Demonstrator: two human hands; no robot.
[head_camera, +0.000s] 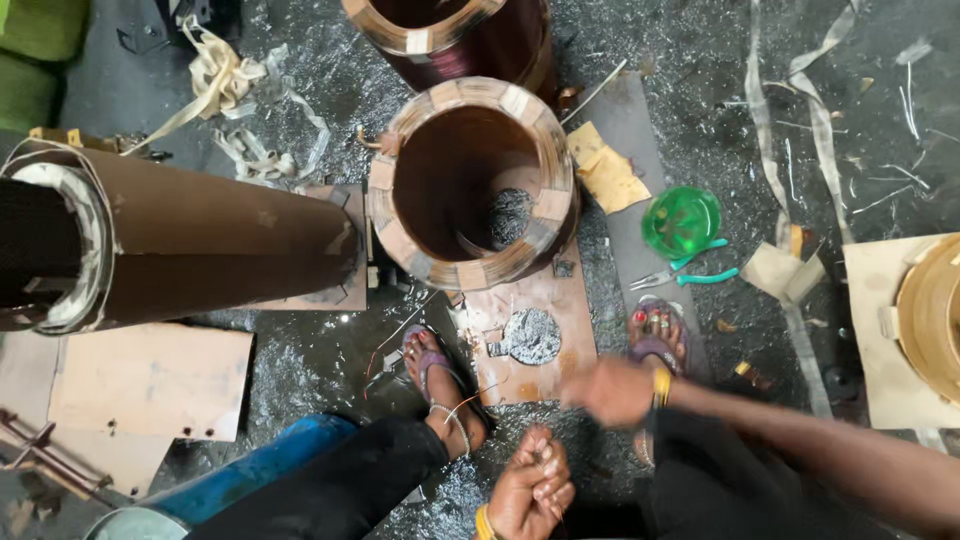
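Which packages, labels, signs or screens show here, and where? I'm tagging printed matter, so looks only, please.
No package, sign or screen shows in this view.
Pale tape patches: small squarish cream tabs spaced round the rim of the upright copper-brown coil, centre; any marks are too small to tell.
Pale tab: one more on the rim of the coil behind it, top centre.

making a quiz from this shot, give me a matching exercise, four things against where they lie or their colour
Things:
1. bowl
2. pliers
3. upright coil
4. lying cylinder

Descriptions:
a. left side, on its side
b. green, see-through
c. centre, open end up
d. teal handles, just below the bowl

Pairs: 1-b, 2-d, 3-c, 4-a
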